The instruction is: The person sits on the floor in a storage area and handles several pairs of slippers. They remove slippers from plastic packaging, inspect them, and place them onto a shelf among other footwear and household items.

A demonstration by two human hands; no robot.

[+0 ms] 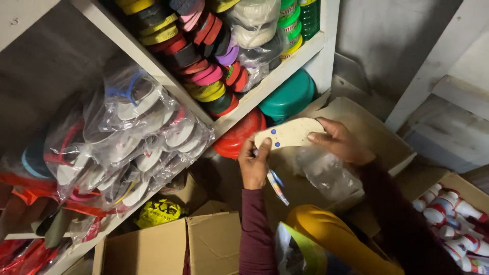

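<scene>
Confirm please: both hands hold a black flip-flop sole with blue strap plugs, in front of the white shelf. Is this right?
Not quite. The head view shows the flip-flop sole is cream-white, not black. The rest holds: the left hand and right hand both hold it, blue strap plugs show, and the white shelf stands behind.

One head-worn camera looks steeply down, close over the hands. It faces the shelf [265,86] at far left.

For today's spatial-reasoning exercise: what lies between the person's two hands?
In the head view, a pale flip-flop sole spans between the left hand and right hand; both grip it, underside up.
</scene>
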